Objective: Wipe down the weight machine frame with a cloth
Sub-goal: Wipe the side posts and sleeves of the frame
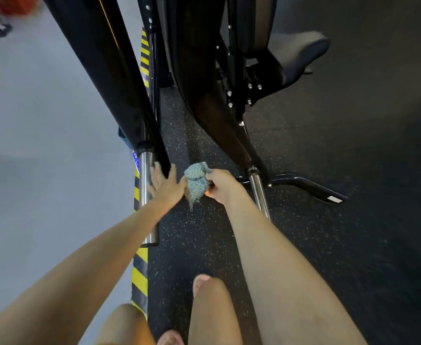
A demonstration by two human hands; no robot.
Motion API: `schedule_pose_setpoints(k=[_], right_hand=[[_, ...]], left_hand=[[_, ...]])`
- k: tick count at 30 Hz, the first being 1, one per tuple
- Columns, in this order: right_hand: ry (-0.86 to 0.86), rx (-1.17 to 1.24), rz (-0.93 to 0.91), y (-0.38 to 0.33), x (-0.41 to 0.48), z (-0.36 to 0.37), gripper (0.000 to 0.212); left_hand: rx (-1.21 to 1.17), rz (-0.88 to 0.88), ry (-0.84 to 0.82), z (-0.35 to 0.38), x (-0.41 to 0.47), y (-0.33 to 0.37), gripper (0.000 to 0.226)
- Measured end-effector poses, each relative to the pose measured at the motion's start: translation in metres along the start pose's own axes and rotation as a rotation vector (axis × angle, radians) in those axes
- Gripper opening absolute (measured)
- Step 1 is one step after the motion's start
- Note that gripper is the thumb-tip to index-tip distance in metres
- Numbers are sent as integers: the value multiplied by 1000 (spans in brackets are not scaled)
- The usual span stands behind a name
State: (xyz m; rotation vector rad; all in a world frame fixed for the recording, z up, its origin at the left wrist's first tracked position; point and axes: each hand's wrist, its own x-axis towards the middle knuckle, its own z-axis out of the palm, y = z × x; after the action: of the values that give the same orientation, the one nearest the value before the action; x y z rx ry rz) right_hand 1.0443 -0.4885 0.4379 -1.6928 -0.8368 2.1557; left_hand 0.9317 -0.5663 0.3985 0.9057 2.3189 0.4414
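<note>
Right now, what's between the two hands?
Head view: the bunched blue cloth, gripped by the right hand, fills the gap; the left hand rests against the black frame arm.

Person as seen from the head camera. The left hand (165,185) and right hand (223,186) are bare. The left forearm (92,257) and right forearm (266,257) are uncovered along their whole visible length, from the wrist to the picture's edge, each broad near the camera and tapering toward the wrist. At the bottom edge the left leg (124,324) and right leg (211,314) are likewise bare. A pinkish rounded tip (200,281) caps the right leg and a pinkish patch (169,338) lies between the legs; both are blurred, and footwear or toes cannot be told apart.
</note>
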Motion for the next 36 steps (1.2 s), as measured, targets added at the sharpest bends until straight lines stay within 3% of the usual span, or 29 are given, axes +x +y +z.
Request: schedule_pose_setpoints(k=[2,4,7,10,13,16,18,21,26,28,36], right_hand=[[-17,64,-7,-5,-27,-12,33],[-47,141,-26,-5,-54,-31,33],[-92,242,4,-3,-93,-61,36],[-96,157,-27,-8,-131,-69,37],[44,55,-85,-6,-156,-61,44],[122,46,-67,-5,-193,-54,32],[85,85,-20,-5,-218,-55,19],[-21,82,24,-6,-243,-50,35],[-95,-52,136,7,-269,5,39],[-121,-110,168,18,-275,40,34],[-372,-367,178,46,-313,173,23]], left_hand=[[-454,-81,-132,-2,-28,31,53],[-814,-280,-329,-13,-60,56,54],[-716,-160,-516,-31,-108,75,41],[-650,-107,-473,-45,-138,84,28],[-624,-52,-403,-67,-161,92,25],[-650,-74,-402,-94,-183,96,23],[-626,-96,-461,-109,-197,94,21],[-593,-129,-512,-129,-213,84,8],[-697,-297,-415,-173,-234,46,15],[-684,-314,-385,-197,-245,23,6],[-861,-436,35,-278,-285,-77,20]])
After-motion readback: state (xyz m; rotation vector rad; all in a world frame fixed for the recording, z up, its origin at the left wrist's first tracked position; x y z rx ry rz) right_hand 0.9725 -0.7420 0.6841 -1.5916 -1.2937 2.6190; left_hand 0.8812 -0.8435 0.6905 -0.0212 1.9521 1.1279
